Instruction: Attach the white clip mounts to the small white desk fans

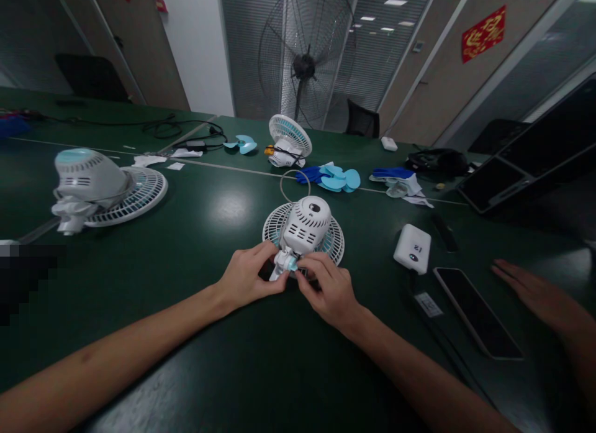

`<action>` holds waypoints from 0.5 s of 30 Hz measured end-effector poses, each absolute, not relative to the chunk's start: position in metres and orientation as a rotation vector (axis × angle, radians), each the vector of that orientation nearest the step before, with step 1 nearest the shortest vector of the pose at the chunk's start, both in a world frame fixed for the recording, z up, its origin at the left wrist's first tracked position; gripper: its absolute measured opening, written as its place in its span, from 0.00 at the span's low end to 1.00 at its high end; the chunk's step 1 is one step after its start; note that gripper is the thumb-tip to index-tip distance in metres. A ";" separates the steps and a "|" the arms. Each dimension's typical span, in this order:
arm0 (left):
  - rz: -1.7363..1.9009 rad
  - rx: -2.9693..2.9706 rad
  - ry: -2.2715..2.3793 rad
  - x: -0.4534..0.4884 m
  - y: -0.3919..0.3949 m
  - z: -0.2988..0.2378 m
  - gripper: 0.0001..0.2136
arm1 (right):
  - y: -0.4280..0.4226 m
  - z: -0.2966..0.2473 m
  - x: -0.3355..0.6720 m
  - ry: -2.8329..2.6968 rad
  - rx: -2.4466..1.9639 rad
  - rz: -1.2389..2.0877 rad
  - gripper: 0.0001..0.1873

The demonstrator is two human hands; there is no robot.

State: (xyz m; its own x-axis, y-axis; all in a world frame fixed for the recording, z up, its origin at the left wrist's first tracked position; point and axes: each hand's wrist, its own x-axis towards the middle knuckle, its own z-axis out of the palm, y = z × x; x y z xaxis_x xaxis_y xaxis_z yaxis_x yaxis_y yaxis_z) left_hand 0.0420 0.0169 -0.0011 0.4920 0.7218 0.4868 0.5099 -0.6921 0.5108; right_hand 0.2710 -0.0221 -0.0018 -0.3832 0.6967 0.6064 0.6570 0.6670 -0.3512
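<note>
A small white fan (307, 225) lies face down on its round grille, its motor housing upward, in the middle of the dark green table. My left hand (251, 274) grips the fan's white clip bracket (280, 259) between thumb and fingers. On the bracket's right side is a light blue knob (292, 263), pinched between the thumb and fingertips of my right hand (328, 290). A thin cable (295, 172) loops up behind the housing.
Another white fan (93, 181) lies to the left; a third fan (288, 141) stands farther back. Blue fan blades (342, 179) lie beyond mine. A white power bank (413, 249), a phone (477, 312) and another person's hand (531, 290) are at the right.
</note>
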 end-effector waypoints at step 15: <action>1.006 2.454 1.032 0.042 0.016 0.000 0.09 | -0.022 -0.006 0.271 -2.123 -0.979 0.147 0.09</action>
State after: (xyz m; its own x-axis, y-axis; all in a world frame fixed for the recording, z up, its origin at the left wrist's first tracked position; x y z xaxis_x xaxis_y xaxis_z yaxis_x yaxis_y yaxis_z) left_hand 0.0418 0.0164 -0.0003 0.4984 0.7148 0.4906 0.5088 -0.6994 0.5019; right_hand 0.2709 -0.0217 -0.0062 -0.4009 0.6879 0.6051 0.5978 0.6969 -0.3962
